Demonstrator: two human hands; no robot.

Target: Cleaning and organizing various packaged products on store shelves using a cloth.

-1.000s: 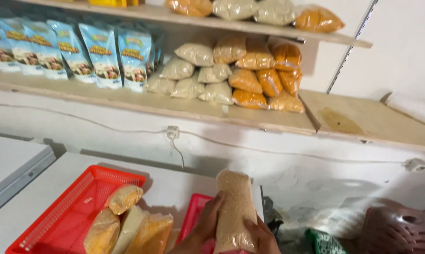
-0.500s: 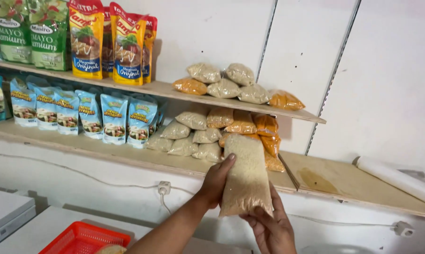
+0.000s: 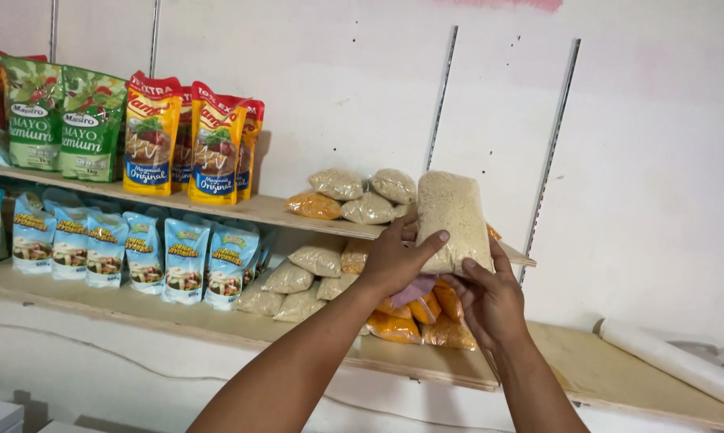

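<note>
Shelving step: both hands, left hand (image 3: 394, 261) and right hand (image 3: 490, 297), clasp the pale grain bag (image 3: 452, 220) level with the upper shelf (image 3: 266, 210); next it needs setting beside the stacked bags (image 3: 354, 196).

Soft, even daylight fills the scene, the white wall (image 3: 643, 160) bright, faint shadows under the shelves (image 3: 258, 210), focus sharp, no glare.

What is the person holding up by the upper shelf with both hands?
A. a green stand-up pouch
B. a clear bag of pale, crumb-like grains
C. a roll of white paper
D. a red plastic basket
B: the left hand and right hand both grip a clear bag of pale grains, held upright at the end of the upper shelf.
</note>
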